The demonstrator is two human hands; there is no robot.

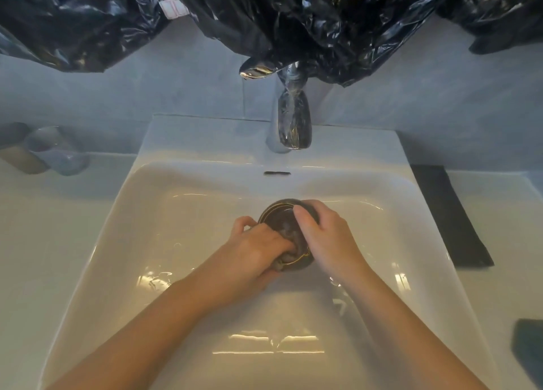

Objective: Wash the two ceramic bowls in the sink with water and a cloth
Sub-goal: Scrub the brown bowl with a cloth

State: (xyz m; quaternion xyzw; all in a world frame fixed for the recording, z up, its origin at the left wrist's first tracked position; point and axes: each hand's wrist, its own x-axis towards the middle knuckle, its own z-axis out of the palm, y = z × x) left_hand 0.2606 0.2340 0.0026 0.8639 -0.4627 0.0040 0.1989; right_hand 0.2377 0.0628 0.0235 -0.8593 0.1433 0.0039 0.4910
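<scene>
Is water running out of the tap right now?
No, no stream falls from the tap spout, while both hands work on the dark bowl low in the sink.

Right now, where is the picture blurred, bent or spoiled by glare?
Head view: the cup at far left is blurred; the wide lens bends the sink edges outward; bright streaks of glare lie on the wet basin; the bowl and both hands are fairly sharp.

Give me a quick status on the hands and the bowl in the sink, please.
Right hand grips the bowl rim. Left hand presses cloth inside it. Only one bowl visible; faucet clear above.
</scene>
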